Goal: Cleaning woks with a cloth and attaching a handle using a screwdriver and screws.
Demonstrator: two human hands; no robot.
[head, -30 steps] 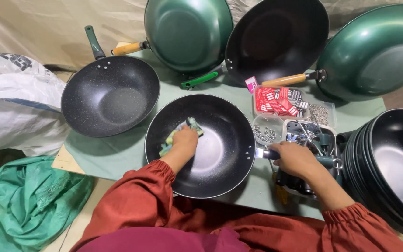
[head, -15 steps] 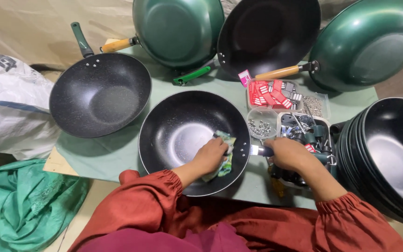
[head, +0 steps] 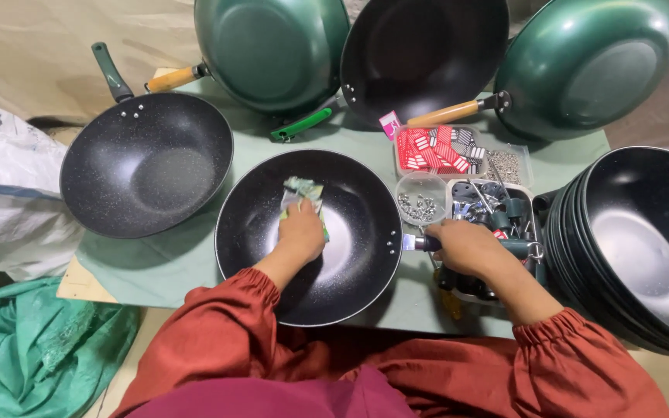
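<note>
A black speckled wok lies in front of me on the green-covered table. My left hand presses a green-and-white cloth against the inside of this wok, near its far middle. My right hand grips the wok's short metal handle stub at its right rim. Both my sleeves are rust red.
Another black wok with a green handle sits to the left. Three woks lean along the back. A stack of black woks stands at right. Clear trays of red tags, screws and fittings sit between. White sack and green cloth lie left.
My left hand has slid the cloth around inside the wok, from the left side to the right, then up toward the far middle. My right hand keeps its hold on the handle stub.
</note>
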